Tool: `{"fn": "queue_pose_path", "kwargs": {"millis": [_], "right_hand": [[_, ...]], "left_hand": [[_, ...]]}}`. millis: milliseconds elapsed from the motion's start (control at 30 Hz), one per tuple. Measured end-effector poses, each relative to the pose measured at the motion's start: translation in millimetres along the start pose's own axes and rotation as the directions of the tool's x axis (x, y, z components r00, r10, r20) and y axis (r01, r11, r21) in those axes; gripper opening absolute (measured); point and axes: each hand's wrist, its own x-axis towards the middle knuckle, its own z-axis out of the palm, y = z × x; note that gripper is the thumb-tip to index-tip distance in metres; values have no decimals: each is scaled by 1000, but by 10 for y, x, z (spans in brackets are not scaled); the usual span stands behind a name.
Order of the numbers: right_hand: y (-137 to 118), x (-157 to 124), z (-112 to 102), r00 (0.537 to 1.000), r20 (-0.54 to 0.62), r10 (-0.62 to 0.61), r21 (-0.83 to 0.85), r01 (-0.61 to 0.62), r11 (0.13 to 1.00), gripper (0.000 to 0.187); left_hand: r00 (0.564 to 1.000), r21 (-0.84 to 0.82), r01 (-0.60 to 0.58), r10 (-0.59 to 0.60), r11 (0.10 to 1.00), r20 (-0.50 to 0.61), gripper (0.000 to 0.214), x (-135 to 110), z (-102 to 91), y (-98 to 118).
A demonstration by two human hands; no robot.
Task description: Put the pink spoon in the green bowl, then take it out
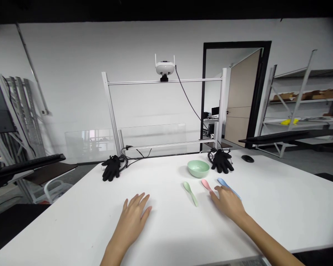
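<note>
**Left hand** (131,221): flat on the counter (280,210) near the front edge, palm down, holding nothing.

**Right hand** (227,203): palm down right of centre, lying over the blue spoon (222,181), with the arm coming in from the front right corner.

**Finger state**: left fingers (138,201) released and spread, touching only the counter. Right fingers (218,192) released and slightly curved, their tips at the handle of the pink spoon (206,184); no grasp shows.

**Green spoon** (190,193): lying on the counter between the two hands, just left of the pink spoon, apart from both hands.

**Pink and blue spoons**: side by side, bowls toward the far edge, handles partly hidden by the right hand.

**Green bowl** (198,168): upright near the far edge, just beyond the spoons, its inside showing nothing.

**Black gloves**: one (112,168) at the far left corner area, one (222,161) just right of the bowl, both with cables attached.

**Computer mouse** (247,158): black, near the far right edge.

**Beyond the counter**: aluminium frame (166,81) carrying a white headset (164,68); glass pane (91,146); open doorway (213,92); metal shelving (294,111).
</note>
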Motion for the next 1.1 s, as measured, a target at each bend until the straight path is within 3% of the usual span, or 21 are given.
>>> {"fn": "queue_pose_path", "kwargs": {"millis": [233,433,667,1100], "right_hand": [[-70,-123,-65,955,-201,-218,-5,221,975,47],[-186,-259,-84,892,-290,-347,51,377,925,57],[-221,-339,-41,859,-342,-381,36,417,908,49],[-204,-308,-23,889,-286,-358,84,395,915,48]], "left_hand": [[1000,-1,-15,15,1000,-14,53,12,-22,41],[999,-5,-21,20,1000,-30,51,12,-23,65],[1000,-4,-25,25,1000,-15,53,3,-16,91],[999,-11,-25,24,1000,-27,52,3,-18,83]]}}
